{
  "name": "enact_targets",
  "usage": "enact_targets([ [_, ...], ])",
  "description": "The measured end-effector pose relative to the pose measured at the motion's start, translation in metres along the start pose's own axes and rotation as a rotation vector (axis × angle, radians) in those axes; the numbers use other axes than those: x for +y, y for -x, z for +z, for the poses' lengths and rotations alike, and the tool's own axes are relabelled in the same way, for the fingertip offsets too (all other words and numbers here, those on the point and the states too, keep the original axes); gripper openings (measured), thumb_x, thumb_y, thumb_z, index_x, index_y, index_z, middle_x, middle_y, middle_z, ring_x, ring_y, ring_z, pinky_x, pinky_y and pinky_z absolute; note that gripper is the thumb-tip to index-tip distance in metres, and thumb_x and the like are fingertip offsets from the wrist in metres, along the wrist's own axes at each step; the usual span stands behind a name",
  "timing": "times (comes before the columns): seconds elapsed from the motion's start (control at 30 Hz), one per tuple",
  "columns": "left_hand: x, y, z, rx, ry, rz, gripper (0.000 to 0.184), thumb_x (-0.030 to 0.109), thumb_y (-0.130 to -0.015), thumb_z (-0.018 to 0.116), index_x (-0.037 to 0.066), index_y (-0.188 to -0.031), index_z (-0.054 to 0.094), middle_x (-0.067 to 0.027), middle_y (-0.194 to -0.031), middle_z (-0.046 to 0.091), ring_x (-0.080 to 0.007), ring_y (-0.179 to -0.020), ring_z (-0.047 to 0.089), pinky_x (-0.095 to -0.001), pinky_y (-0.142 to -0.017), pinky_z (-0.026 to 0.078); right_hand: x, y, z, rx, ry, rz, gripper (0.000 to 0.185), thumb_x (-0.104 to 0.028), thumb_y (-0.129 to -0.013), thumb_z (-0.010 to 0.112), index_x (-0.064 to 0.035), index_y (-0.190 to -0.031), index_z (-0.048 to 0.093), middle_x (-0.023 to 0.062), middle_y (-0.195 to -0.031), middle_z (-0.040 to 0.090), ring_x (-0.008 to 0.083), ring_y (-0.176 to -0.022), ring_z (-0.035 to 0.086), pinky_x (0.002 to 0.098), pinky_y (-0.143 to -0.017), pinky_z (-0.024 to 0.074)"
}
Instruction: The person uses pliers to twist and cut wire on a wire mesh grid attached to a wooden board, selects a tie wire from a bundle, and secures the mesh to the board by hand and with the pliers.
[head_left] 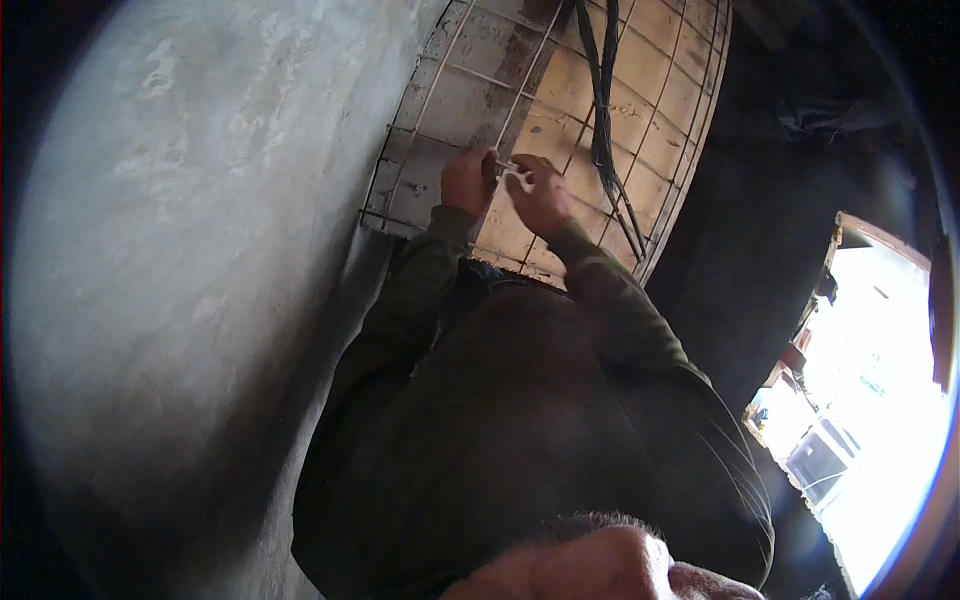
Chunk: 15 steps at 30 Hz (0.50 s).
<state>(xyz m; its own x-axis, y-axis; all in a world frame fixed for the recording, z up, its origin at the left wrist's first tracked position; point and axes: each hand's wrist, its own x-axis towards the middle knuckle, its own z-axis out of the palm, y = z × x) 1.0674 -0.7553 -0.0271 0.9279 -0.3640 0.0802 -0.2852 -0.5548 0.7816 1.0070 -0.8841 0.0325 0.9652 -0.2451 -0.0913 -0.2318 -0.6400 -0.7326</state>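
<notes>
My left hand point(465, 184) is closed above the steel wire mesh point(487, 75), its fingertips turned toward the right hand. Close beside it, my right hand point(545, 203) is closed, with thumb and fingers bent around a small pale piece point(516, 176). The piece lies between the two hands and is too small and blurred to name. Whatever the left fingers pinch is hidden. Under the mesh are boards, greyish point(440, 110) on the left and yellowish point(555, 110) on the right. A bundle of dark thin wires point(602, 110) lies on the mesh right of my hands.
A rough grey plastered wall point(200, 250) rises close on the left. Beyond the mesh's right edge the area is dark. A bright opening point(880, 350) stands at the far right, with a dark boxy object point(822, 460) seen through it.
</notes>
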Motion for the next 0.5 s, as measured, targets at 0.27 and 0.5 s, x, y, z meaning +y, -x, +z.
enact_targets([
  [0.27, 0.011, 0.012, 0.018, 0.168, 0.065, -0.113, 0.03, 0.018, -0.073, 0.07, 0.003, -0.092, 0.053, -0.0147, -0.089, 0.058, -0.0327, -0.081, 0.058, -0.0415, -0.067, 0.046, 0.126, 0.061, -0.118, 0.154, 0.658, 0.171, 0.056, -0.024, -0.081, 0.065, -0.0079, -0.129, 0.041, 0.0236, -0.112, 0.049, 0.0379, -0.102, 0.052, 0.0483, -0.082, 0.0432],
  [0.5, 0.013, 0.016, 0.017, 0.195, 0.059, -0.056, 0.039, 0.01, -0.071, 0.067, 0.004, -0.104, 0.048, -0.0162, -0.092, 0.057, -0.0355, -0.086, 0.056, -0.0422, -0.069, 0.046, 0.139, 0.054, -0.106, -0.056, 0.328, 0.055, 0.053, -0.015, -0.084, 0.056, -0.0097, -0.134, 0.039, 0.0251, -0.104, 0.051, 0.0399, -0.095, 0.052, 0.0487, -0.079, 0.0437],
])
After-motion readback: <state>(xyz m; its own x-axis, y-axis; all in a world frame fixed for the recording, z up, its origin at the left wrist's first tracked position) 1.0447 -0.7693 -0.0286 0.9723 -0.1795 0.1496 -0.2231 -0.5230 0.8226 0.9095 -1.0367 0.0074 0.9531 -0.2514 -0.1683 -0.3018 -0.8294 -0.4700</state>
